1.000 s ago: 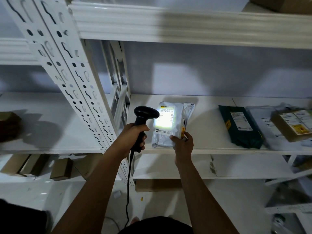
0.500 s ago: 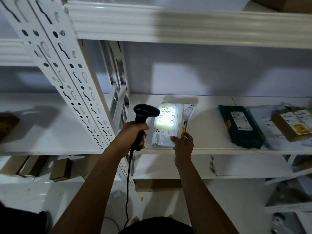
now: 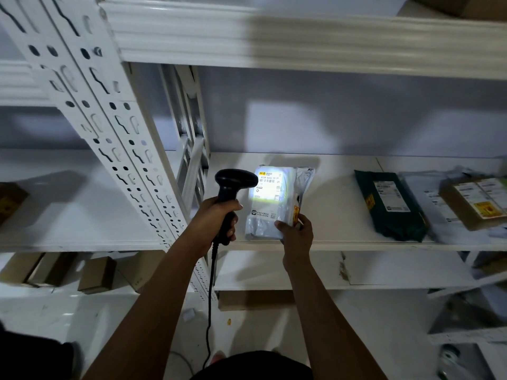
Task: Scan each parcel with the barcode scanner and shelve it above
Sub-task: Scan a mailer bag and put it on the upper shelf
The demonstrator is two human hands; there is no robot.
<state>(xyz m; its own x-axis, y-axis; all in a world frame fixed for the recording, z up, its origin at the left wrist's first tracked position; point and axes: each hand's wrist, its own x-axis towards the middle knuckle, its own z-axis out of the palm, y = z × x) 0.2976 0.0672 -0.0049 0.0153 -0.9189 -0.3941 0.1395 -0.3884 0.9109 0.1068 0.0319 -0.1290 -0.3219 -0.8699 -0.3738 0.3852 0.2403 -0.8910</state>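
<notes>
White shelf [image 3: 337, 215] — a grey parcel [image 3: 274, 207] near its front edge; a dark green parcel [image 3: 389, 204] well to the right; beyond it a cardboard box [image 3: 474, 204] on a pale bag [image 3: 422, 193].

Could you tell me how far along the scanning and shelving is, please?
Done: perhaps one cardboard box, already on the upper shelf. In hand: the left hand aims the scanner, lighting up the grey parcel, while the right hand holds its corner. Left: shelving it, then the green parcel, pale bag and brown box.
</notes>
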